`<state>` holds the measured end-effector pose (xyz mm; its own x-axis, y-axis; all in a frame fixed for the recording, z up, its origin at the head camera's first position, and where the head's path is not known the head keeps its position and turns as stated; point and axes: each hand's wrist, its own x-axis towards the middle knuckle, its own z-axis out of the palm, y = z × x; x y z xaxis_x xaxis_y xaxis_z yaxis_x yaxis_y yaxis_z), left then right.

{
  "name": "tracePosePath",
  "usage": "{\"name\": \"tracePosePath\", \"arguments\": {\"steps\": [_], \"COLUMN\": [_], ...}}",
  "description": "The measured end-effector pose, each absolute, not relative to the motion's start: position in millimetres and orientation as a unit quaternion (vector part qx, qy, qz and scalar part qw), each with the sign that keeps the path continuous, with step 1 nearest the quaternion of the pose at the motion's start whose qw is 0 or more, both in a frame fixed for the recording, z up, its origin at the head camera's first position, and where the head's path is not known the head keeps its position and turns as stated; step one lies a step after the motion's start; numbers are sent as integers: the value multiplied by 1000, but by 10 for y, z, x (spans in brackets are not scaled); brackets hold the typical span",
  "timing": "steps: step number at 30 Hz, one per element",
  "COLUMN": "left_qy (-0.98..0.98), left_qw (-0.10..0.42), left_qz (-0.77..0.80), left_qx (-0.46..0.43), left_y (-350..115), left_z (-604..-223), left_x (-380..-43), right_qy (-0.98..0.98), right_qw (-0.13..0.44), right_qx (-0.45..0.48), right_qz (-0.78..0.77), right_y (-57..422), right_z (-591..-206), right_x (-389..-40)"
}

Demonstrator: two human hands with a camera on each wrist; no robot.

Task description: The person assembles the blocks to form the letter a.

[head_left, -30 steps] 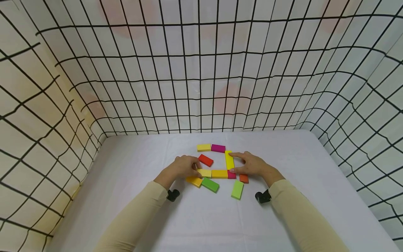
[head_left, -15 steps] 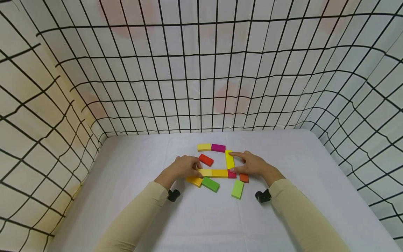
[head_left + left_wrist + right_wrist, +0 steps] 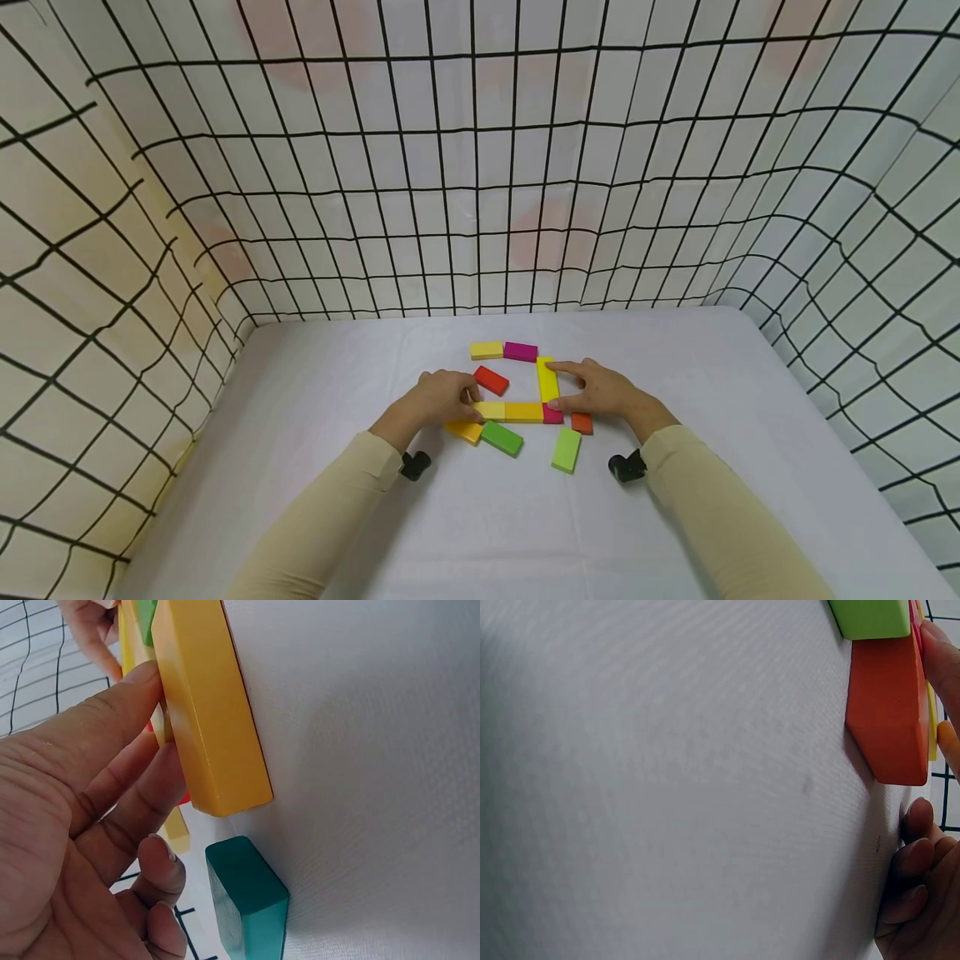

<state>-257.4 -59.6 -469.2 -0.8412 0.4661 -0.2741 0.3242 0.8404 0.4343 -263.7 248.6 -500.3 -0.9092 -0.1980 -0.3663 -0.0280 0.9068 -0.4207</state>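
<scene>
In the head view my left hand (image 3: 441, 397) pinches the left end of a pale yellow block (image 3: 492, 411). That block lies in a row with an amber block (image 3: 523, 413) and a crimson block (image 3: 553, 414). A bright yellow block (image 3: 548, 382) runs away from the crimson one, and my right hand (image 3: 606, 392) holds it with the index finger at its far end and the thumb at its near end. An orange-yellow block (image 3: 214, 712) sits close beside my left thumb. Below the right hand lies an orange-red block (image 3: 889, 712).
Behind are a yellow block (image 3: 487, 351) and a magenta block (image 3: 521, 352), with a red block (image 3: 491, 381) nearer. In front lie a green block (image 3: 501, 439) and a lime block (image 3: 566, 451). A teal block (image 3: 247, 900) stands by my left fingers. Black netting (image 3: 480, 192) surrounds the table.
</scene>
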Motion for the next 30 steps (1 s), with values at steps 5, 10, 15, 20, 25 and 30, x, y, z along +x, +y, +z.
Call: {"name": "tracePosePath", "arguments": {"steps": [5, 10, 15, 20, 25, 30], "left_qy": [940, 939, 944, 953, 930, 872], "left_qw": [195, 198, 181, 126, 115, 172], "left_qz": [191, 193, 179, 146, 207, 304], "left_qx": [207, 206, 211, 232, 280, 342], "left_y": [-597, -604, -594, -525, -366, -136], "left_z": [-4697, -4683, -4672, -4652, -4586, -4586], "left_x": [-2571, -2567, -2552, -2486, -2320, -2085], "right_qy": [955, 956, 956, 956, 955, 955], "right_qw": [204, 202, 203, 205, 205, 201], "right_qx": [-59, -63, -62, -58, -56, -57], "right_qz": [-205, -204, -202, -202, -205, -212], "right_y": [2477, 2473, 2473, 2471, 2472, 2484], "right_z": [-5003, -5007, -5012, -5012, -5003, -4992], "right_x": [-2628, -2627, -2635, -2631, -2623, -2621]}}
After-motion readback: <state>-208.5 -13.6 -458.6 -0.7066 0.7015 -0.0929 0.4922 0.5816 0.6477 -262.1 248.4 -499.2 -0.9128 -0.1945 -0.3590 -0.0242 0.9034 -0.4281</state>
